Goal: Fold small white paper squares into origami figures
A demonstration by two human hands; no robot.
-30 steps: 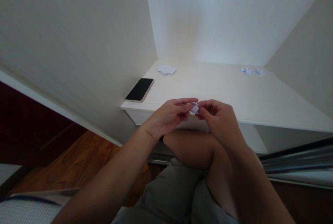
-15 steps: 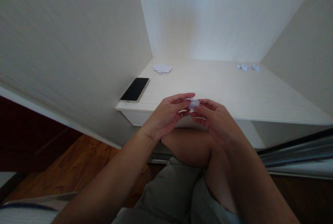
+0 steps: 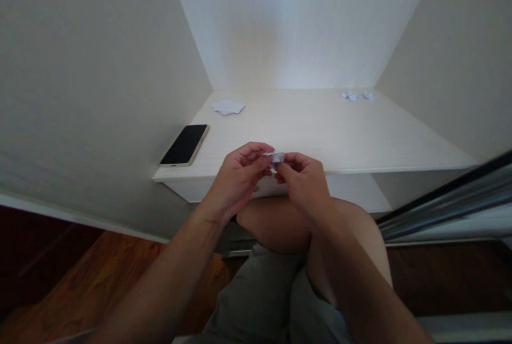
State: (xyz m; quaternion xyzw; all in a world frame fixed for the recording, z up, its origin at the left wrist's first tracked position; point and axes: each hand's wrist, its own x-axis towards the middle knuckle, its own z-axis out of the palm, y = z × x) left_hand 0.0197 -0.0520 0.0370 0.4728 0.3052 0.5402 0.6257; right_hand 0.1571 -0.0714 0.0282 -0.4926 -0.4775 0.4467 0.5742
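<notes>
A small folded piece of white paper (image 3: 277, 158) is pinched between my two hands, just above the front edge of the white shelf (image 3: 344, 144). My left hand (image 3: 244, 176) grips its left side with thumb and fingers. On the other side, the thumb and curled fingers of my right hand (image 3: 306, 176) close on it. Fingers cover part of the paper, so its full shape is hidden. At the back left of the shelf lies a small stack of white paper sheets (image 3: 228, 106). Several little folded paper pieces (image 3: 352, 96) sit at the back right.
A phone (image 3: 184, 144) with a dark screen lies at the shelf's left front, beside the left side panel (image 3: 120, 66). Panels also close in the back and the right. Below the shelf edge are my bent legs (image 3: 276, 224); a dark sliding track (image 3: 448, 194) runs at the right.
The view has shifted, so shelf things appear further left. My right-hand fingers have curled in and closed more tightly on the paper, which has turned slightly.
</notes>
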